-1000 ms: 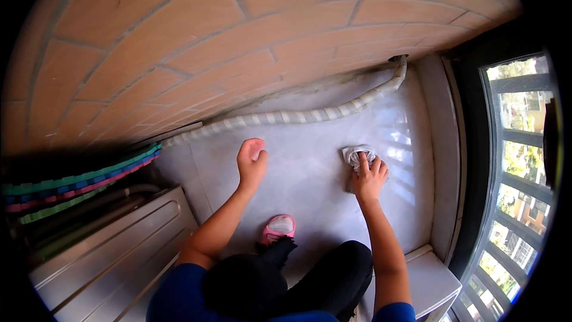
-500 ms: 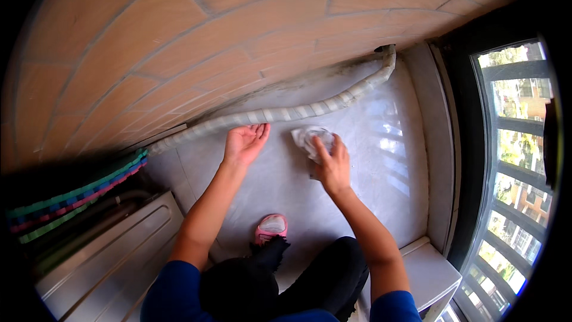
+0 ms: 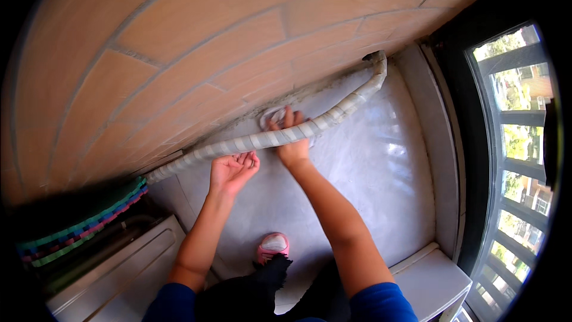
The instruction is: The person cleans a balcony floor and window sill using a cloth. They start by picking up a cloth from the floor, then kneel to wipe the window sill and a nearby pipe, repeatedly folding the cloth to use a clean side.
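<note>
Where the grey floor (image 3: 363, 185) runs up to the orange brick wall (image 3: 196, 48), a pale crumpled cloth (image 3: 271, 114) lies just beyond the wrapped pipe (image 3: 256, 141), near the middle of the view. The right hand (image 3: 292, 145), at the cloth's 5 o'clock, passes beneath the pipe, fingers bent and slightly spread, holding the cloth down; motion blur hides the finer grip. Wiping this strip well probably calls for a flat, firm palm, strokes along the wall's foot between 8 and 2 o'clock, and a low wrist that doesn't knock the pipe. Being bunched and partly covered, the cloth shows no clear end, so I cannot tell its long axis or which way it points; its exposed fold sits toward 11 o'clock from the hand. The pipe's own line slants from 8 to 2. At 7 o'clock the left hand (image 3: 232, 172) is palm up, loosely half curled, seemingly empty, its fingertips close under the pipe, whether touching I cannot tell. Farther out, a pink shoe (image 3: 274, 247) stands at 6.
</note>
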The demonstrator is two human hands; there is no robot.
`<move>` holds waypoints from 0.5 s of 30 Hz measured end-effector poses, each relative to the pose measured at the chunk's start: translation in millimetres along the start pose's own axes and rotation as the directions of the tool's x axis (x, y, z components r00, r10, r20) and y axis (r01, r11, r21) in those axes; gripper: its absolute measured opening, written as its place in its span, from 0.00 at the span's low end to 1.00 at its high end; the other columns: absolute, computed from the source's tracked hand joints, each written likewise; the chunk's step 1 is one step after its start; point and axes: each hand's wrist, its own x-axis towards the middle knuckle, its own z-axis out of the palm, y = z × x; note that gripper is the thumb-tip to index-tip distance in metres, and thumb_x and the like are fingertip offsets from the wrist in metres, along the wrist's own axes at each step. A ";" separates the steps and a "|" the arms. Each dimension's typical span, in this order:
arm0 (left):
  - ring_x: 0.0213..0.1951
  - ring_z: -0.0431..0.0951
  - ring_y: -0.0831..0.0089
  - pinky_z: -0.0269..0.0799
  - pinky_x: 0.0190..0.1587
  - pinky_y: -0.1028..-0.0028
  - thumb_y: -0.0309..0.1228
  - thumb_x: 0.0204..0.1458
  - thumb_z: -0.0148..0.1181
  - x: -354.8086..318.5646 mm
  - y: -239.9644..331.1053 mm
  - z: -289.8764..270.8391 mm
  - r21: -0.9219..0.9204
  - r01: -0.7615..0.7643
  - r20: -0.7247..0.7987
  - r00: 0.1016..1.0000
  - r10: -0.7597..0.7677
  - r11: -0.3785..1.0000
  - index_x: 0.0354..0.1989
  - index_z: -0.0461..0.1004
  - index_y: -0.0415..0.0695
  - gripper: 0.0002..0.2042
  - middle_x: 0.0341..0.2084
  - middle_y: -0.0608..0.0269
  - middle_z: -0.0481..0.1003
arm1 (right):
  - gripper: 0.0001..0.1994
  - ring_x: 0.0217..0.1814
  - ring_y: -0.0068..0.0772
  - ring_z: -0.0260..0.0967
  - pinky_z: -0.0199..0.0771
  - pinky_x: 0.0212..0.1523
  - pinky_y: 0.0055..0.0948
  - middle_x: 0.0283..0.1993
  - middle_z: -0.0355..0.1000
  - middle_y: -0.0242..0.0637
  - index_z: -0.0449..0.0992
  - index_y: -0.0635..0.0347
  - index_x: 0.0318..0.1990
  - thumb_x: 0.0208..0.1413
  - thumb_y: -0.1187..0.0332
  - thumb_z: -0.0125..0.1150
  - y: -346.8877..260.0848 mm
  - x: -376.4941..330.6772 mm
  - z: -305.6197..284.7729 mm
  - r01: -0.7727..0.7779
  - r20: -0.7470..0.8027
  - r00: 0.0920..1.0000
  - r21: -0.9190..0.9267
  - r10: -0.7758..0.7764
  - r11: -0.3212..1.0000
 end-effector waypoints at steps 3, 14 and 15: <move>0.46 0.62 0.62 0.60 0.46 0.65 0.12 0.29 0.39 0.5 2.7 -3.7 0.004 0.018 -0.014 1.000 -0.018 1.000 0.34 0.63 0.34 0.18 0.39 0.54 0.65 | 0.16 0.60 0.59 0.49 0.55 0.56 0.49 0.63 0.50 0.48 0.71 0.41 0.49 0.52 0.65 0.49 28.4 14.0 -11.2 -0.136 -0.168 0.979 -0.121 0.114 0.983; 0.52 0.59 0.63 0.59 0.45 0.64 0.12 0.26 0.38 6.2 2.5 -0.1 -0.006 -0.002 -0.060 0.998 0.001 1.000 0.36 0.60 0.36 0.21 0.40 0.56 0.62 | 0.26 0.56 0.56 0.53 0.51 0.57 0.46 0.57 0.56 0.53 0.64 0.53 0.55 0.50 0.51 0.51 65.5 12.5 -6.4 -0.028 -0.032 0.999 -0.250 0.021 0.968; 0.53 0.59 0.63 0.59 0.44 0.65 0.12 0.26 0.38 2.6 3.1 -1.8 -0.007 -0.012 -0.087 0.996 0.011 1.000 0.36 0.59 0.36 0.21 0.40 0.56 0.62 | 0.25 0.56 0.55 0.54 0.50 0.57 0.46 0.57 0.57 0.51 0.65 0.52 0.54 0.49 0.52 0.52 76.0 16.7 -26.4 -0.131 -0.134 0.986 -0.284 0.096 0.950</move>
